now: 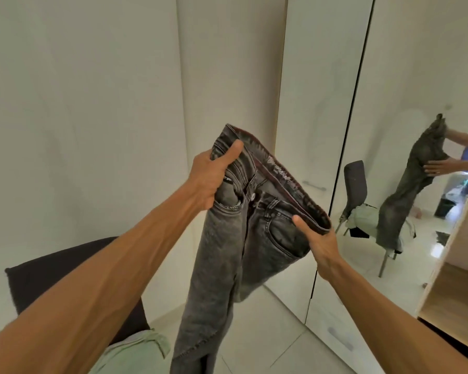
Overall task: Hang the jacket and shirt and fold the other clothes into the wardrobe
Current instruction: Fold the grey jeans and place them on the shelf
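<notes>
Before white wardrobe doors (92,130), both hands grip grey jeans (227,252).

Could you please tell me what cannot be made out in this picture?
Head view:
- jeans: hems cut off by the bottom edge.
- right hand: fingers hidden behind the jeans' waistband.
- pale green garment: mostly hidden by the left forearm, kind unclear.
- wardrobe shelves: cut off by the right edge.

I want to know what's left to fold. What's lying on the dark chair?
A pale green garment lies on the dark chair. The left forearm and the hanging grey jeans cover the rest of the seat, so other clothes there cannot be seen.
</notes>
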